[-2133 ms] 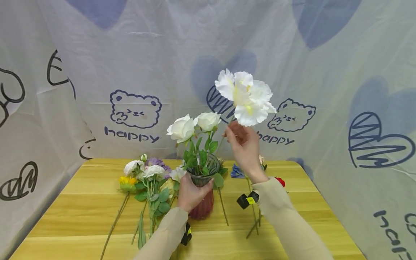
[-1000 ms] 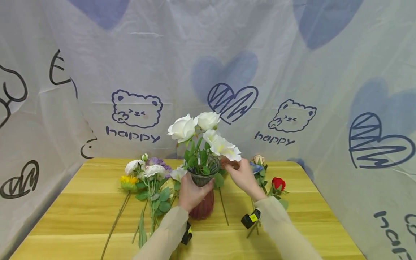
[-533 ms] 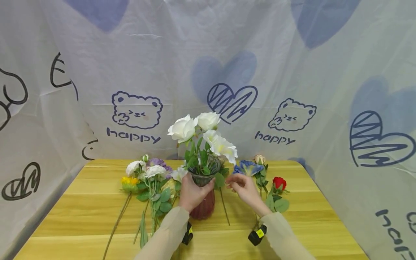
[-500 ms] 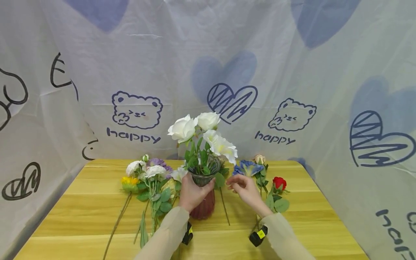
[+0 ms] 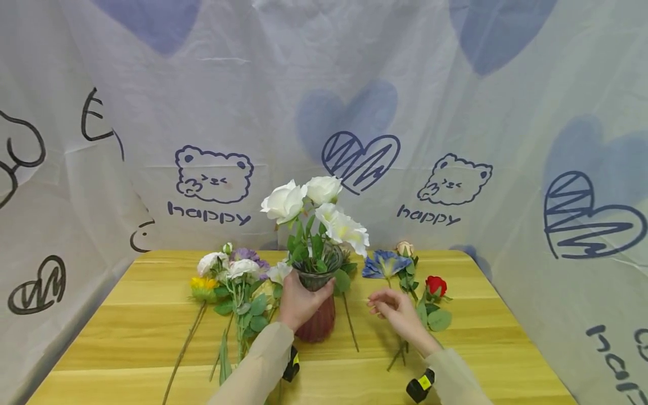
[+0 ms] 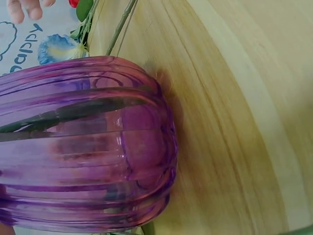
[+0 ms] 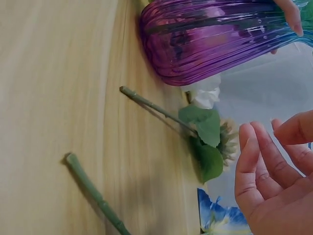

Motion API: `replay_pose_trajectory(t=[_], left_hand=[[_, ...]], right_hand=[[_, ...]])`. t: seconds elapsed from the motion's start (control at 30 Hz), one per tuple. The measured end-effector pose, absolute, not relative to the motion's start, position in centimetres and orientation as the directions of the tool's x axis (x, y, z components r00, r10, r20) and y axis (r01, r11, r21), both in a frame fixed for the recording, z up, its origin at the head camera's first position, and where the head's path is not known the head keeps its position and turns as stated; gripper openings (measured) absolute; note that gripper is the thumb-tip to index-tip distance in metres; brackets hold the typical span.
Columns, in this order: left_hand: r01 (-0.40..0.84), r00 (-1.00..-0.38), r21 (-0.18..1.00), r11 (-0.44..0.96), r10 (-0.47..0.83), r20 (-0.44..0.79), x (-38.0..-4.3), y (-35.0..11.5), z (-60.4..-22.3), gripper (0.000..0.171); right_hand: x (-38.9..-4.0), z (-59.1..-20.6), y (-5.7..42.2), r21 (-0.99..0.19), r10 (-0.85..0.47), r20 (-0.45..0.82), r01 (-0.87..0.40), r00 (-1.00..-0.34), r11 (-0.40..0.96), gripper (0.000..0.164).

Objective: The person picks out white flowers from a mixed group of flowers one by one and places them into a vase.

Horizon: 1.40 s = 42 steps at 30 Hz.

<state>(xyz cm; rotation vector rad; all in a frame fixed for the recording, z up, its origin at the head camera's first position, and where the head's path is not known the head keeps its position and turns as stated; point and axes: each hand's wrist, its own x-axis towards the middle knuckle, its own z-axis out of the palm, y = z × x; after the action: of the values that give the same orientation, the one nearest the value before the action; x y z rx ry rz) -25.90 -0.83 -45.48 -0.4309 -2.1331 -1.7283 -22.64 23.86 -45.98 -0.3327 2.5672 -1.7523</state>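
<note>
My left hand (image 5: 304,301) grips the ribbed glass vase (image 5: 318,323) just under its rim; the vase stands upright on the table. Two white roses (image 5: 283,202) and a ruffled white flower (image 5: 343,228) rise out of it, the latter leaning right. In the left wrist view, dark green stems (image 6: 73,112) show through the purple-pink glass (image 6: 146,142). My right hand (image 5: 400,316) hovers over the table right of the vase, holding nothing, its fingers loosely curled. Nearest to it lies a blue flower (image 5: 386,263), also partly seen in the right wrist view.
Left of the vase lie a yellow flower (image 5: 203,288), white blooms (image 5: 244,269) and a purple flower (image 5: 249,256). Rightward are a red rose (image 5: 436,286) and a pale rose (image 5: 405,248). A leafy stem (image 7: 151,104) lies beside the vase. A printed cloth (image 5: 283,112) hangs behind the table.
The right hand lowered the ruffled white flower into the vase and let go of it. It then moved down and right, away from the vase. The left hand kept its grip.
</note>
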Motion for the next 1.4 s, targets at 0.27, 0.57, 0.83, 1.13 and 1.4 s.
replay_pose_trajectory(t=[0.27,0.57,0.83,1.13,1.4], left_hand=[[0.398,-0.916,0.893,0.209,0.036,0.399,-25.8,-1.0,-45.1,0.065],[0.328,-0.944,0.918,0.221,0.103,0.313,-25.8,-1.5,-44.6,0.065],[0.271,-0.958,0.934,0.231,0.158,0.239,-26.1,-2.1,-44.5,0.072],[0.249,-0.906,0.964,0.093,0.375,0.198,-26.8,-0.7,-44.2,0.066],[0.199,-0.852,0.974,0.103,0.509,0.120,-26.8,1.1,-43.0,0.080]], right_hand=[[-22.3,-46.0,24.5,-0.925,-0.149,0.101,-0.148,-0.984,0.349,0.022],[-22.1,-46.0,24.9,-0.929,-0.103,0.077,-0.109,-0.992,0.354,0.022],[-21.8,-45.9,25.0,-0.938,-0.095,0.070,-0.098,-0.993,0.333,0.021],[-21.8,-45.4,25.7,-0.928,-0.078,0.094,-0.116,-0.993,0.353,0.021],[-21.6,-45.6,26.8,-0.915,-0.051,0.103,-0.115,-0.993,0.387,0.021]])
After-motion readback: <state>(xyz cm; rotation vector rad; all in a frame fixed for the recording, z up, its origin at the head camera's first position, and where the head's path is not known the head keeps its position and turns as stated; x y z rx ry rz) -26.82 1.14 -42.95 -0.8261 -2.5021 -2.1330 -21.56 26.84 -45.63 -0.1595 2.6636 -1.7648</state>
